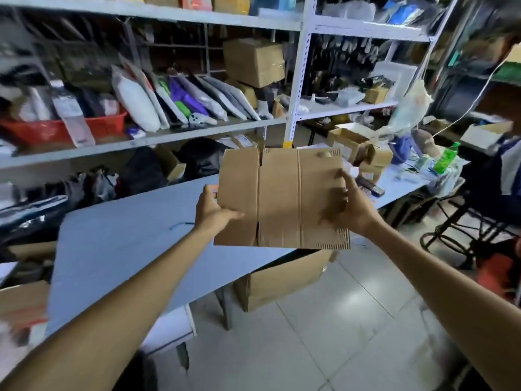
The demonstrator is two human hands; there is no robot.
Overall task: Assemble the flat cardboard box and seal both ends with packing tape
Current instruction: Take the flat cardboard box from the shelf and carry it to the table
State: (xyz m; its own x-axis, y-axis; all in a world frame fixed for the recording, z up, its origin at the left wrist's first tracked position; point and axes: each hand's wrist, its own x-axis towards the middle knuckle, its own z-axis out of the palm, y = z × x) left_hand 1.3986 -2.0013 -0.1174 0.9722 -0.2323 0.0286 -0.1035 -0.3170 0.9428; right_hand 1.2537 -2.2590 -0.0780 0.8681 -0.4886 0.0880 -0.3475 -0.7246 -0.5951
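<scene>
- the flat cardboard box (282,198) is held up in the air over the near edge of the blue table (118,249), touching nothing but the two hands.
- the left hand (214,207) grips the box's left edge, thumb lying across the near face.
- the right hand (352,207) grips the right edge, fingers curled onto the cardboard.
- the box lies straight between the hands, its long axis running left to right and its fold creases running up and down; neither hand is nearer, so squeezing the two held edges toward each other looks like the way to open it into a tube.
- hidden: the box's far face and the fingers behind it. no packing tape can be made out among the blurred clutter on the table's far end and the shelving (298,80).
</scene>
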